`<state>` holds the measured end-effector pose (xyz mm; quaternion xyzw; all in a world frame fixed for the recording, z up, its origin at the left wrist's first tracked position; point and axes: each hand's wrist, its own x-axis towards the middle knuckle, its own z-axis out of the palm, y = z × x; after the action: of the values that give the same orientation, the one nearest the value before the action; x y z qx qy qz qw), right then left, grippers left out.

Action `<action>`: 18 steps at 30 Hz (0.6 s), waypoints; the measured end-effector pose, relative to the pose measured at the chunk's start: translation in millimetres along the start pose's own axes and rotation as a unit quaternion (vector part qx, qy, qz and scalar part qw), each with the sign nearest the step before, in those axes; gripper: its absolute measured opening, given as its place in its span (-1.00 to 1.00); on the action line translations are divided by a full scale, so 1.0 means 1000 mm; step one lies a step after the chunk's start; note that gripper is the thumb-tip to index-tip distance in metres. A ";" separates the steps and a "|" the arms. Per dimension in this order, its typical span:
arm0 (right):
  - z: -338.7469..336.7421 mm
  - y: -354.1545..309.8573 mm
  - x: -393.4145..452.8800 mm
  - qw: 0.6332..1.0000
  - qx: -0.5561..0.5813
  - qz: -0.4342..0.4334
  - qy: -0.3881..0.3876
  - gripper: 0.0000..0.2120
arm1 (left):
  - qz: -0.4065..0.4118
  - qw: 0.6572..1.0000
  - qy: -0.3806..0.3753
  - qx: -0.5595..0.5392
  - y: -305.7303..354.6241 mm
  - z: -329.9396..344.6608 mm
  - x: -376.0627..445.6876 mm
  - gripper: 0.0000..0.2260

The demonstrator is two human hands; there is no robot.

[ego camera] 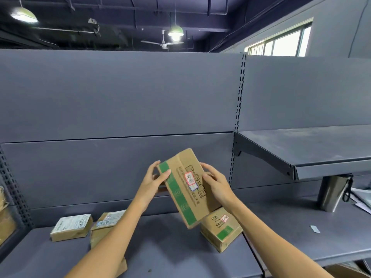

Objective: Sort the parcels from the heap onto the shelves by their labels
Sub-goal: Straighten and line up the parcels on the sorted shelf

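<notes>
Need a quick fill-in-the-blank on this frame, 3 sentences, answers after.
1. The held box is gripped by ____ hands, the left hand and the right hand.
2. The stripe along the held box is ____.
3. The metal tumbler stands under the upper shelf on the person's ____ side.

Answers: both; green; right

Back wall of unit: flat dark grey metal panels (120, 93), split by a slotted upright post (242, 93).
Shelving: a bare grey metal upper shelf (313, 149) on the right; a long grey lower shelf (170, 247) below.
Ceiling: dark, with exposed pipes.
Light: two lit green-shaded hanging lamps (175, 33); a white ceiling fan (163, 43).
Window: a bright barred window (281, 43), upper right.
</notes>
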<state>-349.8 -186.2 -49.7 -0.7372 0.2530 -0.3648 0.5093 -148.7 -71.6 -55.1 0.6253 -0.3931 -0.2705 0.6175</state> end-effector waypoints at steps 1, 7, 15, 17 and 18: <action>-0.002 0.000 -0.001 0.999 -0.028 -0.004 -0.022 -0.69 | 0.001 1.000 0.000 0.004 0.003 -0.002 0.001 -0.37; -0.009 0.002 -0.001 0.996 -0.088 -0.015 0.025 -0.74 | 0.060 0.998 0.015 -0.021 0.011 -0.001 -0.001 -0.69; -0.012 0.014 -0.010 0.997 0.019 0.032 0.074 -0.44 | 0.061 0.982 0.088 -0.158 -0.001 0.017 -0.009 -0.58; -0.010 0.009 -0.009 0.996 0.050 0.024 0.074 -0.63 | 0.050 0.979 0.084 -0.178 0.002 0.022 -0.012 -0.58; -0.011 0.005 -0.008 0.995 0.058 0.019 0.076 -0.69 | 0.048 0.980 0.077 -0.177 0.004 0.022 -0.013 -0.59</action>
<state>-363.5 -188.0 -54.7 -0.6715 0.2838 -0.4243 0.5372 -174.8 -73.1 -55.3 0.5052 -0.3201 -0.2569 0.7592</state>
